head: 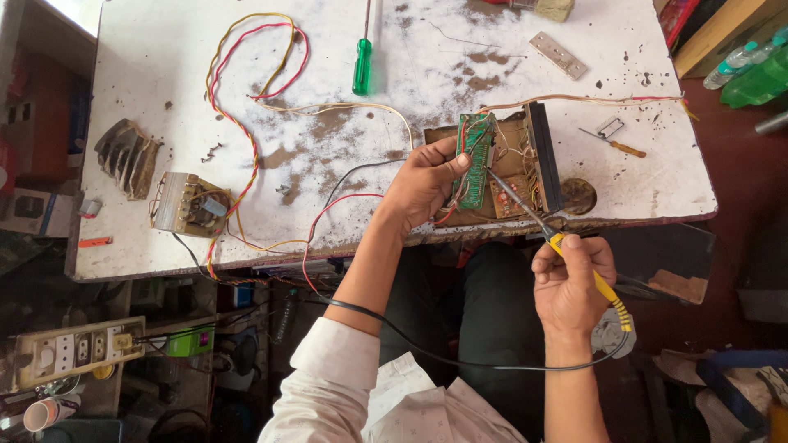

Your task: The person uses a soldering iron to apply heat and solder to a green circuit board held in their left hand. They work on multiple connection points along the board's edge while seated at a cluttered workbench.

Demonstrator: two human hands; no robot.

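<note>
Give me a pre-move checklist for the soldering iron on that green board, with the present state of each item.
1. Left hand steadies the green circuit board: ok.
2. Right hand has a firm grip on the soldering iron: ok.
3. Iron tip lies at the board's edge: ok.
4. Tip heat: cannot tell.
5. Black cord clear of the tip: ok.
6. Loose board wires clear of the tip: cannot tell.
</note>
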